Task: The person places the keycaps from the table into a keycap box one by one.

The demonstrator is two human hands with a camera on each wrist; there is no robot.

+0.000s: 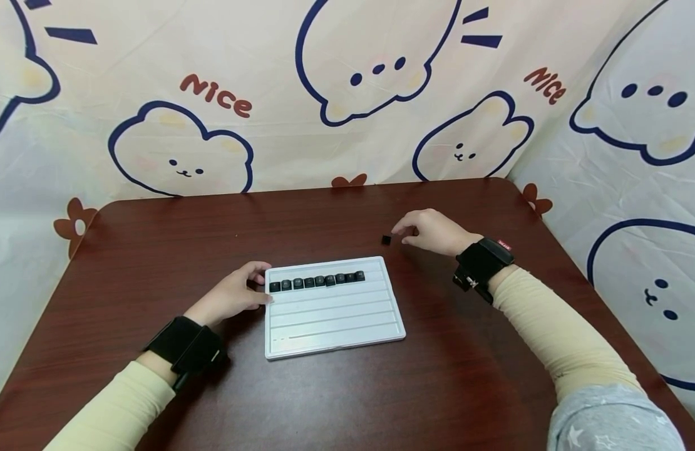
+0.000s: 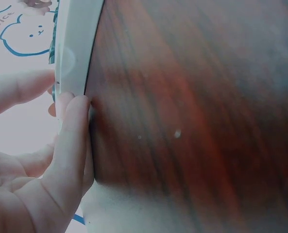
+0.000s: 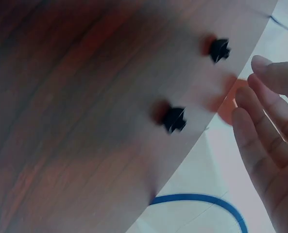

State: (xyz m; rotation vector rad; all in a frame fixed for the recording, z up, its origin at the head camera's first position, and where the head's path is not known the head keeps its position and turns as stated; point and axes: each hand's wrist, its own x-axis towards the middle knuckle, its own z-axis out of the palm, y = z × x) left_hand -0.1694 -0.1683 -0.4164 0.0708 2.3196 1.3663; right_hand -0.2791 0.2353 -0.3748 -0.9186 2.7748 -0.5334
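A white ridged tray [image 1: 336, 318] lies on the brown table, with a row of small black keycaps [image 1: 319, 281] along its upper groove. My left hand [image 1: 233, 293] holds the tray's left edge, fingers at the upper corner and thumb lower down. In the left wrist view, the fingertips [image 2: 77, 104] press against the tray's white side. Beyond the tray's upper right corner, my right hand [image 1: 433, 230] hovers with loosely bent fingers right beside a loose black keycap [image 1: 386, 239]. The right wrist view has two such black pieces [image 3: 175, 119] on the table, apart from the fingers.
The brown table [image 1: 347, 401] has rounded far corners. A pale cloth wall [image 1: 291, 150] with blue cartoon outlines rises behind it and along both sides. Black bands with devices sit on both wrists.
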